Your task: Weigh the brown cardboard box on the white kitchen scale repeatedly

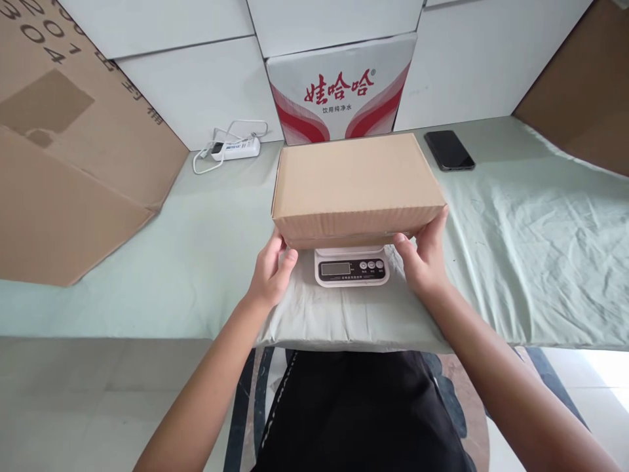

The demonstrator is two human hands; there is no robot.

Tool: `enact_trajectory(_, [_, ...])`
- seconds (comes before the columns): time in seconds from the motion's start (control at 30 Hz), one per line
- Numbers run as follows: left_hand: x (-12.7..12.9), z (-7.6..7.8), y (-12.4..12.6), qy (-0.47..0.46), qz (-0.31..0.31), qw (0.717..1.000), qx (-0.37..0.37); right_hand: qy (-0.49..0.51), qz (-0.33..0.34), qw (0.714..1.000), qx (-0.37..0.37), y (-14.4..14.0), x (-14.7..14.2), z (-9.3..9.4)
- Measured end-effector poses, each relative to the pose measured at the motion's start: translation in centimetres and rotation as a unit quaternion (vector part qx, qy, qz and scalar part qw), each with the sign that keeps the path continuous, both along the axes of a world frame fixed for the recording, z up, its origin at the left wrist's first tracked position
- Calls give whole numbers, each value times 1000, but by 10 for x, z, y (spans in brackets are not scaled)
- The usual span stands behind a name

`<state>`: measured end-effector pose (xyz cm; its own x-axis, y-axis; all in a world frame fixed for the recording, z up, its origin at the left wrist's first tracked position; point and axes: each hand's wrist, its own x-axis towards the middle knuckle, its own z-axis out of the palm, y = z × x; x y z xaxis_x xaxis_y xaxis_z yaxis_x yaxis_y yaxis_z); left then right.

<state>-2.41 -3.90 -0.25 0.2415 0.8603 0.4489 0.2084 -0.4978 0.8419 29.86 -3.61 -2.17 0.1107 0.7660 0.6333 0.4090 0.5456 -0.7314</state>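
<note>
A closed brown cardboard box (356, 174) sits over a white digital kitchen scale (352, 267), covering its platform. Only the scale's front panel, with a small display and several buttons, shows below the box. My left hand (273, 267) grips the box's front left corner, thumb toward me and fingers partly hidden behind and beneath it. At the front right corner, my right hand (424, 252) holds the box the same way, its thumb near the lower front edge. Whether the box rests fully on the scale, I cannot tell.
A black phone (449, 150) lies right of the box. At the back left is a white power strip (236, 148) with its cable. A printed white carton (341, 88) stands behind, and large cardboard sheets (83, 164) flank the cloth-covered table (196, 262).
</note>
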Motion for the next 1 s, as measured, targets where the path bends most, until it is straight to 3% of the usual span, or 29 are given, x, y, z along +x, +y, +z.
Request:
enact_trajectory(0.6, [2,-1,-2,-6,0,1000,-28,13,-4,1000,2,0,1,-3])
enact_trajectory(1.0, [3,2,0,-61,26,998,-19,35,-20,997,62,-2,-4,9])
